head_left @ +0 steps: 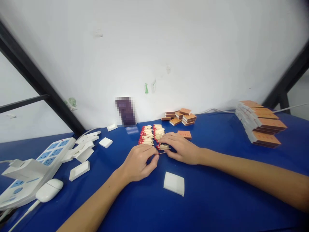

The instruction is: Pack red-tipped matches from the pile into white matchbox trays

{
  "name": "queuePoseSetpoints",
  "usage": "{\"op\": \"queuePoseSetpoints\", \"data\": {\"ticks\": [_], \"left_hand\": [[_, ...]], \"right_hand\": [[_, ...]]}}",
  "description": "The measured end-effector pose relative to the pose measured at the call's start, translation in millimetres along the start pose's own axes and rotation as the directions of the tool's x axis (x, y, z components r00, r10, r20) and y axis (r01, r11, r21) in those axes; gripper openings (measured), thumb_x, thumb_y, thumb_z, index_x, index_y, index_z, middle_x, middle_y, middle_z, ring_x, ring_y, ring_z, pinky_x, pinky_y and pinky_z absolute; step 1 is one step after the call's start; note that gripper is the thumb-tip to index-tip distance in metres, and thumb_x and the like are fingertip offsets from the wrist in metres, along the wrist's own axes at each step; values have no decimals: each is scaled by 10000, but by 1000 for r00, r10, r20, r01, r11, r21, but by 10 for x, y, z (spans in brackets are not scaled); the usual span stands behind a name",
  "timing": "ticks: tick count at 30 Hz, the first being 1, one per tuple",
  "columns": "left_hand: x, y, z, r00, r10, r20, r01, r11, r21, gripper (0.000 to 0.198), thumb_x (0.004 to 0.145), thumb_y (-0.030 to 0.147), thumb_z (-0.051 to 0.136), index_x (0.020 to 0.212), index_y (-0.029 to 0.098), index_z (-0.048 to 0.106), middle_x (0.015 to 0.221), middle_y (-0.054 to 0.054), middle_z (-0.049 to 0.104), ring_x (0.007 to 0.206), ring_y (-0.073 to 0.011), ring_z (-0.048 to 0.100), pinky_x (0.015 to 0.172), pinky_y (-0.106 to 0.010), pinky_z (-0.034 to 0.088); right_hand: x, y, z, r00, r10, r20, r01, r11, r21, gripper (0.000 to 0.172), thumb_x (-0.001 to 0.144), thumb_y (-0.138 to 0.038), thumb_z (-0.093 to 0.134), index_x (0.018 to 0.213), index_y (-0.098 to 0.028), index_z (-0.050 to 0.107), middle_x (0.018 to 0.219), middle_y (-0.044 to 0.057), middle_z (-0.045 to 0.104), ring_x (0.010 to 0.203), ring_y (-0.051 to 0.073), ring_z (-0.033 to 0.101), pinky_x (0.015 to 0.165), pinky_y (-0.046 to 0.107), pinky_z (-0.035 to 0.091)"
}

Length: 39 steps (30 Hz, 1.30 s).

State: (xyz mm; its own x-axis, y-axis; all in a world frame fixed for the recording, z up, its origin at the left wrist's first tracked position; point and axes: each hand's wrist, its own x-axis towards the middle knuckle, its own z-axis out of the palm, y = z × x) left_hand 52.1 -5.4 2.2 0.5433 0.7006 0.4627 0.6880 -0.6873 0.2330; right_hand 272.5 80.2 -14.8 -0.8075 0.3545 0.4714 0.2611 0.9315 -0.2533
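Note:
Loose wooden matches with red heads lie in two long rows, a left row (pixel 146 136) and a right row (pixel 158 131). A smaller cluster of matches (pixel 163 147) sits at their near end. My left hand (pixel 140 162) is closed in front of the left row, thumb and index tips together at the red head of a single match (pixel 162 153). Over the small cluster rests my right hand (pixel 182 149), its thumb and fingers apart, fingertips by the right row. An orange matchbox (pixel 184 134) lies just behind it. Nearer me is a white matchbox tray (pixel 174 183).
Several matchboxes (pixel 183 117) are piled by the wall. A larger matchbox stack (pixel 263 124) stands right. White trays (pixel 83 151) lie left, beside a power strip (pixel 45 164) and a white earphone case (pixel 49 190). A pixelated dark object (pixel 126 111) leans against the wall.

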Motion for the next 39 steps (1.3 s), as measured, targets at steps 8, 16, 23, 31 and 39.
{"op": "queuePoseSetpoints", "data": {"ticks": [8,16,23,31,39], "left_hand": [[4,53,-25,994,-19,110,23,999,-40,176,893,285,492,928,170,621,728,-20,591,658,-166,538,645,-292,416],[21,153,-14,958,4,288,12,999,-51,421,776,404,643,1136,185,635,790,-23,646,703,-209,588,698,-333,444],[32,225,13,947,17,321,0,999,-52,393,769,420,658,1090,194,642,793,-20,662,710,-211,600,717,-340,445],[37,95,41,963,2,270,11,999,-48,276,1008,312,397,1077,193,637,891,-36,698,797,-190,639,756,-315,441],[12,35,36,955,-23,296,75,983,-167,279,1043,292,361,1148,222,610,974,-22,691,850,-162,625,772,-281,436]], "right_hand": [[8,-8,-4,1000,-12,16,13,999,-32,218,921,-182,529,1071,-166,687,1117,112,671,1094,243,570,956,436,453],[-19,10,22,999,5,33,-4,1000,-20,246,930,-185,507,1106,-153,676,1136,126,656,1022,237,606,895,421,483],[-20,4,13,1000,11,-20,-10,999,37,271,906,-141,499,1140,-135,636,1089,129,671,990,228,615,872,404,511],[-21,1,9,1000,2,-30,1,996,89,263,916,-145,488,1142,-154,621,1086,117,672,999,220,599,870,395,502],[-18,4,-37,996,24,89,-19,998,-65,366,988,-312,464,1313,-196,588,1323,117,574,1169,287,472,961,494,414]]}}
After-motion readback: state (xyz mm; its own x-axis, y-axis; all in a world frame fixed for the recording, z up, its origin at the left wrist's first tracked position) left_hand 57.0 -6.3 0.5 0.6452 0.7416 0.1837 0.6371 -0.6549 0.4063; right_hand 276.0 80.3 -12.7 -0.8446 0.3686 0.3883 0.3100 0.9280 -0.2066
